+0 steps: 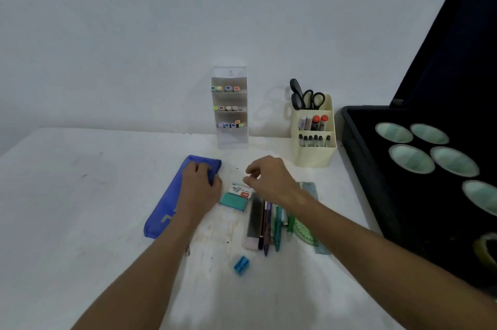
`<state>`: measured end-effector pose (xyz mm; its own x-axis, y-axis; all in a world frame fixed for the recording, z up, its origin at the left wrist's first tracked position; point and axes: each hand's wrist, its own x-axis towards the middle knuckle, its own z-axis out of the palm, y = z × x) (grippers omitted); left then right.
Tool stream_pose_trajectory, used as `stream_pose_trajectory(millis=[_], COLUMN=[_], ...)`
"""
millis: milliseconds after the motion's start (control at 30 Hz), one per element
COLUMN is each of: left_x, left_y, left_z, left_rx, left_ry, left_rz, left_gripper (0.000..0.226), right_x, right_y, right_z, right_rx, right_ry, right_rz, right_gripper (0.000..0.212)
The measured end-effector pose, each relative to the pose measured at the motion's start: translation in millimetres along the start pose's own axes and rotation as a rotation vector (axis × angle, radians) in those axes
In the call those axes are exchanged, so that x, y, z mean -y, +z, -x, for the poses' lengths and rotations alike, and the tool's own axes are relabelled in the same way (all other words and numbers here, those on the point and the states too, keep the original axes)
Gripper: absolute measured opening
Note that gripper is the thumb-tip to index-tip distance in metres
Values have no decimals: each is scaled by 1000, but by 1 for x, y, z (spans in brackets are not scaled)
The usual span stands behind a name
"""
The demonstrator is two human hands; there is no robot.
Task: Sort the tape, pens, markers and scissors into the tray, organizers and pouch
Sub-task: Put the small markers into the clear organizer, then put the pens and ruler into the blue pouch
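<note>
Left hand [200, 182]: is being held at frame centre, fingers curled over the top end of the blue pouch [172, 200], gripping it
Right hand [269, 179]: is being held above the staple box [242, 191], thumb and forefinger nearly pinched; whether anything is being held cannot be told
Pens [269, 222]: are being left in a row below the right wrist, beside a green ruler [312, 222]
Scissors [306, 97]: are being kept upright in the cream organizer [313, 152], right of centre
Markers [228, 106]: are being stored in the clear tiered organizer [232, 136]
Tape [427, 159]: rolls are being kept in the black tray [376, 195], right edge
Sharpener [241, 265]: is lying low in the frame
</note>
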<state>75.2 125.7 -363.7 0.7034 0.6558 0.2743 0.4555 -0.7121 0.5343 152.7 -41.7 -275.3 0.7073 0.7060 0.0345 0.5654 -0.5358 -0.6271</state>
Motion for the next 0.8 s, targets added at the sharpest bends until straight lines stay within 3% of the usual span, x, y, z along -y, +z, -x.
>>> stream_pose_trajectory(millis=[133,233,367,433,500,600,800], left_x=[-2,-4,-11,-2,5,10,12], left_y=[-5,-12,-41,-58,-72,-79,-84], left_z=[4,4,4,12,27,47,63], left_rx=[-5,53,146,102,160,320,290], left_ry=[-31,-35,-123,-132,-136,-178,-208], left_rz=[-199,-156,77,18,-86,-202,-154], left_gripper=[21,25,32,37,31,35,32], right_x=[1,4,20,31,38,46,57], right_y=[10,16,30,42,55,73,89], right_z=[17,25,24,22,20,17,13], right_rx=[49,102,183,257,316,326,315], right_ry=[39,53,91,154,217,272,348], right_rz=[-52,-74,-172,-228,-245,-295,-457], right_gripper=[24,22,22,22,23,26,27])
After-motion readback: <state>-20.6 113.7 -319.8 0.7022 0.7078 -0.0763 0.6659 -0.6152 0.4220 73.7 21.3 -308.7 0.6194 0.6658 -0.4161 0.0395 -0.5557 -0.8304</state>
